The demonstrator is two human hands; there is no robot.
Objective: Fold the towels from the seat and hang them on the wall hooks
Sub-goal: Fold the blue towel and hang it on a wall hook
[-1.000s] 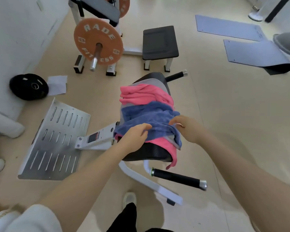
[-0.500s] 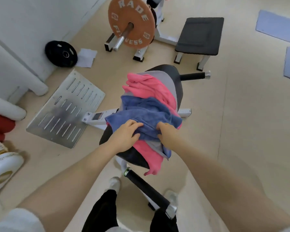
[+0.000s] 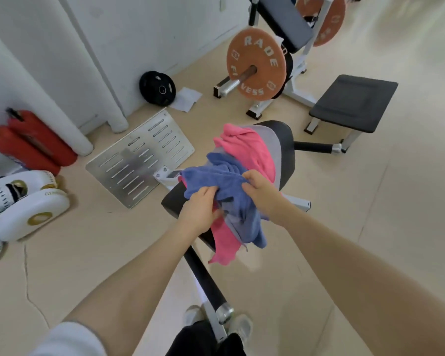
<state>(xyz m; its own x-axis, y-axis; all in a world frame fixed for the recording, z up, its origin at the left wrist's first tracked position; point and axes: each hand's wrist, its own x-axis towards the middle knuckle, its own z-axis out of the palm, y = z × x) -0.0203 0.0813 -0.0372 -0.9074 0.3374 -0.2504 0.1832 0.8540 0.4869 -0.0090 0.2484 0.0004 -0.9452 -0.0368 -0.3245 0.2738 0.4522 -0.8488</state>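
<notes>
Lying along the black seat (image 3: 284, 140), the pink towel (image 3: 247, 150) stays below the blue towel (image 3: 216, 176), which both hands pinch: left hand (image 3: 199, 211) at its near-left edge, right hand (image 3: 262, 194) at its right.

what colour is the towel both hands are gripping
Blue; the towel shows best in the head view, bunched on the seat pile.
</notes>
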